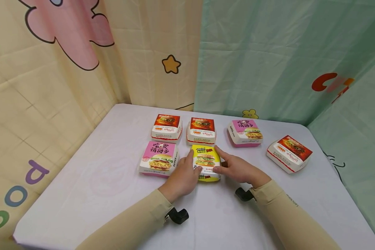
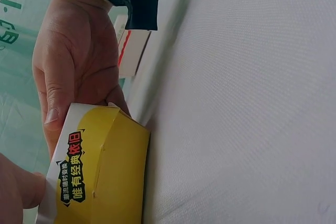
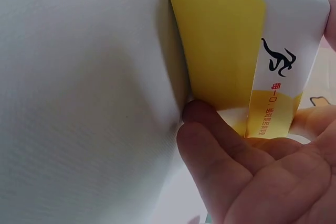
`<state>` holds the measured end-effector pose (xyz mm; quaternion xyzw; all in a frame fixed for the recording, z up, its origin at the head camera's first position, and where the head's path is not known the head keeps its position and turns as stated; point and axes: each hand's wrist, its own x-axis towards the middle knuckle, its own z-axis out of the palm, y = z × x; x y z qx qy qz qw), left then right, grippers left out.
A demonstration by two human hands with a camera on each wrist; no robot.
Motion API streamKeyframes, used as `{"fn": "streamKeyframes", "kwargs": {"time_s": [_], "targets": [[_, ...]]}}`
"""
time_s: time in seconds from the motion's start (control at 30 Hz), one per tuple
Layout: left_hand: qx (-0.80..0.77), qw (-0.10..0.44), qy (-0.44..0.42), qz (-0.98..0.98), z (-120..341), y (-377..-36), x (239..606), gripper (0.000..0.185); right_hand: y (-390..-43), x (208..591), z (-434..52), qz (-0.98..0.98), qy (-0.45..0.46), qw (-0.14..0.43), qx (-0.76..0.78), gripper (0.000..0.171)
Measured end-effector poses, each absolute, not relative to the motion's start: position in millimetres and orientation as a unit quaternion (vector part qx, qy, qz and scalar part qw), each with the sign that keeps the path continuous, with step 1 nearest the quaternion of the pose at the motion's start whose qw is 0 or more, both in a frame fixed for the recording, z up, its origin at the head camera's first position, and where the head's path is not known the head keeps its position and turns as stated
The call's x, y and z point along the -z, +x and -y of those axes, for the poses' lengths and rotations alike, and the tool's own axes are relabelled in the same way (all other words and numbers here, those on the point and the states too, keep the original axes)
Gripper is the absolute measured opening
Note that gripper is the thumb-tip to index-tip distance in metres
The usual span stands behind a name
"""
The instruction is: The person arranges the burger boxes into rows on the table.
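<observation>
A yellow and white burger box [image 1: 206, 160] sits on the table in the front row, between my two hands. My left hand [image 1: 183, 176] grips its left side, with the thumb over the top near the front corner. From the right, my right hand [image 1: 240, 169] holds the opposite side, thumb on the lid; the right wrist view shows its fingers low against the yellow side wall [image 3: 223, 51]. Just left of my left hand stands a pink burger box [image 1: 158, 157]. A red and white burger box [image 1: 201, 130] is directly behind the yellow one.
Another red and white box [image 1: 167, 127] stands behind the pink one. Farther right are a second pink box [image 1: 245, 132] and an angled red and white box [image 1: 289, 153]. Curtains [image 1: 253, 52] enclose the white-covered table [image 1: 112, 194] at the back and sides.
</observation>
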<state>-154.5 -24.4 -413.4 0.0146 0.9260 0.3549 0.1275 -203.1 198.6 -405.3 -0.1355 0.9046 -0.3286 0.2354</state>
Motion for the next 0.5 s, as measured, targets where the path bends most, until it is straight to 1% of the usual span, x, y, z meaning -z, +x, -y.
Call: {"fn": "streamKeyframes", "kwargs": {"time_s": [0.5], "targets": [[-0.367, 0.128, 0.014, -0.921, 25.8, -154.3, 411.9, 0.078, -206.0, 405.7, -202.7, -0.892, -0.143, 0.239, 0.355, 0.099]]}}
